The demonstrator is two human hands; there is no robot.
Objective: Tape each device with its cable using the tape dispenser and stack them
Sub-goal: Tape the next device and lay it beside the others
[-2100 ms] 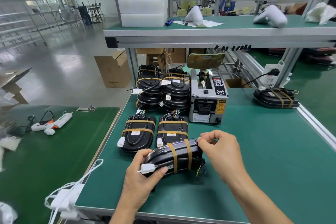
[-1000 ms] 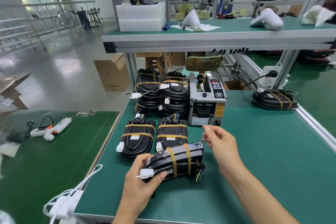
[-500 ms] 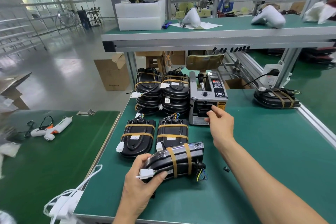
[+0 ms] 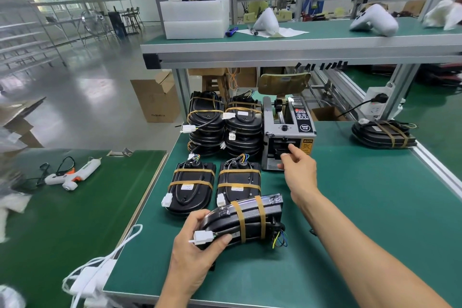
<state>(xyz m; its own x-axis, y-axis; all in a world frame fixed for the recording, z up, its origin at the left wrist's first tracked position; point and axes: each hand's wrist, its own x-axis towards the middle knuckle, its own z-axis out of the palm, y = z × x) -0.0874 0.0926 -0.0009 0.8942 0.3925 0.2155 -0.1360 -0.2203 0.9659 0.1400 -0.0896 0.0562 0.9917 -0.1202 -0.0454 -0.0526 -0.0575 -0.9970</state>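
Starting at your left, your left hand is gripping a black, oval plastic device near the front edge of the green matted workbench. Your fingers are curling around its left end, with your thumb lying next to the white cable connector. The device is tilting up on its edge, its long axis running left to right across your body. Two tan tape bands are already wrapping its middle, and coloured wire ends are sticking out at its right end.

Just beyond it, two more taped black devices are lying flat side by side, and behind those, two stacks of taped devices are standing at the back of the bench.

Moving right, the grey boxy automatic tape dispenser is sitting beside those stacks, its outlet slot facing you. Your right hand is reaching forward to that slot, thumb and forefinger closing together at the opening; whether a strip of tape is already between them cannot be told.

So the dispenser is lying straight ahead of your right hand and touching it, while the device is waiting nearer you, low and to the left. Any fresh strip will likely need carrying back and leftward across the device's short width.

Far right, one more taped device is resting alone.
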